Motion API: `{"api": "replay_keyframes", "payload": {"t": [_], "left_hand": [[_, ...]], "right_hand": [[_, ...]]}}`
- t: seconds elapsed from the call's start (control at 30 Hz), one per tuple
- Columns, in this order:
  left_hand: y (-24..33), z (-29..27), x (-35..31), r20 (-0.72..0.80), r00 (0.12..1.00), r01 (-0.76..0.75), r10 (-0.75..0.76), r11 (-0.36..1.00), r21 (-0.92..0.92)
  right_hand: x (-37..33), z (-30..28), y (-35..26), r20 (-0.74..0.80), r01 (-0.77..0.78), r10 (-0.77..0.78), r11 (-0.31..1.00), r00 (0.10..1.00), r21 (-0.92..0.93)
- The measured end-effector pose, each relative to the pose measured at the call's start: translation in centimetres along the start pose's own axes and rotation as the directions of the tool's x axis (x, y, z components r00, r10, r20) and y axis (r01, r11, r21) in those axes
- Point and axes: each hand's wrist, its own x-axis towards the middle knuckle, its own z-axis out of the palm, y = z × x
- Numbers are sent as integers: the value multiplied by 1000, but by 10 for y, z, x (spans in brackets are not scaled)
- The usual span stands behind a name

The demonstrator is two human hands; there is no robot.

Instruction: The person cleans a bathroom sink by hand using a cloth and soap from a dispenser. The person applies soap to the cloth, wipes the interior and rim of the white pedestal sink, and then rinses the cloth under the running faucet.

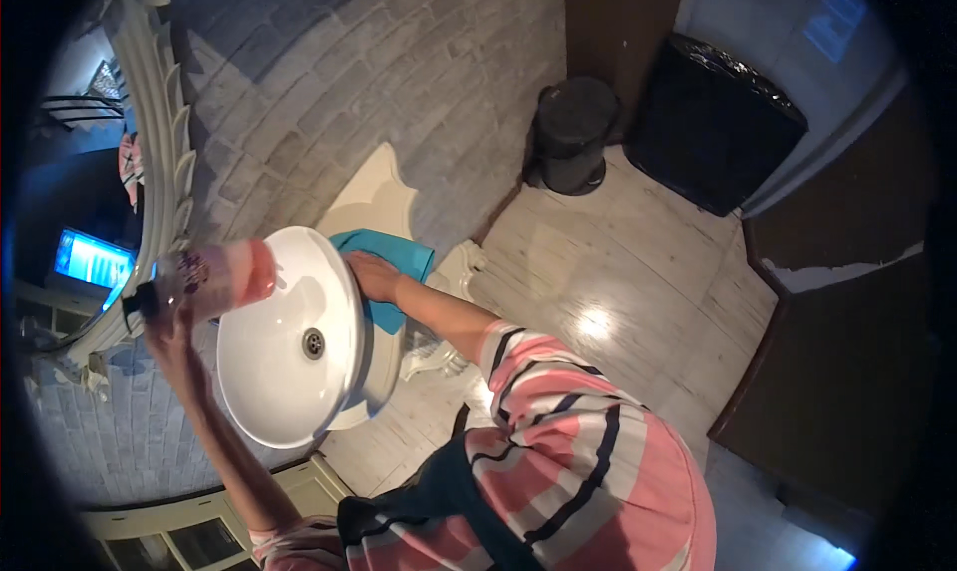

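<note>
Bottle (214, 277) left of drain (314, 345) in basin (274, 391); cloth (399, 255) right of basin; bin (573, 137) beyond, right.

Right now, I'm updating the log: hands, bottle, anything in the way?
Left hand gripping bottle. Right hand on blue cloth beside sink. Bottle hides part of sink; drain visible.

Dim overall; white glare on floor (628, 282); bluish glow in mirror (85, 192); bottle (214, 277) blurred; fisheye rim black.

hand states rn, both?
Left hand: closed, holding a bottle.
Right hand: on the teal cloth beside the white basin; whether it grips cannot be told.
</note>
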Motion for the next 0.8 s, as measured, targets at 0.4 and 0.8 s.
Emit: {"api": "replay_keyframes", "payload": {"t": [0.4, 0.8], "left_hand": [[-65, -93, -56, -151, 981, 143, -124, 982, 125], [-73, -177, -118, -381, 905, 249, -187, 961, 118]], "right_hand": [[-94, 5, -23, -110, 185, -228, 933, 967, -309], [-124, -103, -150, 104, -394, 394, 787, 913, 474]]}}
